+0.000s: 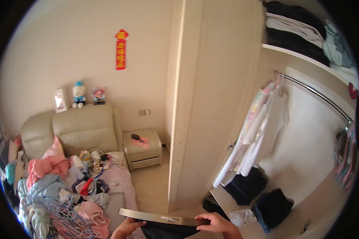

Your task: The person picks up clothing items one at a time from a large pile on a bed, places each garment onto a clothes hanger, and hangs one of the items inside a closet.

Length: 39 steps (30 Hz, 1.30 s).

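A piece of black cloth (167,229), which looks like a garment, spans the bottom of the view between my two hands. Along its upper edge runs a tan band (148,215), perhaps a waistband, with a small pale patch (170,219) near its middle. My left hand (127,228) grips the cloth just below the band, thumb on top. At the band's right end, my right hand (217,224) pinches the edge between thumb and fingers. The lower part of the cloth is cut off by the frame.
Left of me, a bed with a padded headboard (85,125) bears heaped clothes and a pile of hangers (73,219). A nightstand (143,149) stands beyond. At right, an open wardrobe has hanging shirts (257,131), a rail (314,89) and dark folded clothes (272,207). A tall panel (194,119) rises between.
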Motion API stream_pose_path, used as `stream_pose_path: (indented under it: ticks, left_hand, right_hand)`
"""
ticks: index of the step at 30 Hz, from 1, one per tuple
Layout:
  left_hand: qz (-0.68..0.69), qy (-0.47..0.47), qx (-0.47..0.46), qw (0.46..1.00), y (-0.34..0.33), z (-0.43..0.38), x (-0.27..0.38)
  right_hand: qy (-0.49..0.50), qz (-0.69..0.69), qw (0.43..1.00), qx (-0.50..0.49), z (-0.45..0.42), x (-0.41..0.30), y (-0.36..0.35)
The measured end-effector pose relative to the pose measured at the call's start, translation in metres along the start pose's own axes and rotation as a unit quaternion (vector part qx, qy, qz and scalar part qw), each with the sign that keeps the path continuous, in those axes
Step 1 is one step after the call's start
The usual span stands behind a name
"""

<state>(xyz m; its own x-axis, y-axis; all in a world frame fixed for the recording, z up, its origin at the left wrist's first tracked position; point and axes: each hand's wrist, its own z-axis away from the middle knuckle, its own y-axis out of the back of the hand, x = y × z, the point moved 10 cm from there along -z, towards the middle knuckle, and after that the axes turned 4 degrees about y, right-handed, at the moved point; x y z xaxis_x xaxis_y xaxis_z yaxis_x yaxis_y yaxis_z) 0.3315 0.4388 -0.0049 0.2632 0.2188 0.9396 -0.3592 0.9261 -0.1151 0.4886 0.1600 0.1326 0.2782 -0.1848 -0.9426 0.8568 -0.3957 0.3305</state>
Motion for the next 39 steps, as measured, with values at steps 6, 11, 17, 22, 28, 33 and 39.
stream_pose_path:
  ticks: [6,11,17,22,28,33,39]
  left_hand:
    - [0.001,-0.009,-0.119,0.993,-0.045,-0.024,0.015]
    - [-0.026,-0.048,-0.188,0.981,-0.085,-0.052,0.023]
    - [-0.052,-0.038,-0.295,0.953,-0.143,-0.07,0.037]
    - [-0.053,-0.051,-0.346,0.935,-0.185,-0.068,0.064]
    - [-0.096,-0.064,-0.386,0.915,-0.213,-0.073,0.071]
    - [-0.151,-0.054,-0.373,0.914,-0.21,-0.095,0.066]
    - [-0.244,-0.15,-0.286,0.914,-0.226,-0.127,0.1]
  right_hand:
    - [0.003,0.037,0.99,0.137,0.063,0.001,0.005]
    - [-0.041,-0.046,0.949,0.309,0.127,0.018,0.024]
    - [-0.083,-0.226,0.854,0.461,0.185,0.046,0.041]
    - [-0.016,-0.36,0.783,0.508,0.196,0.066,0.055]
    - [0.059,-0.418,0.757,0.498,0.176,0.078,0.099]
    - [0.087,-0.44,0.737,0.506,0.156,0.08,0.169]
    - [0.087,-0.365,0.793,0.48,0.134,0.073,0.272]
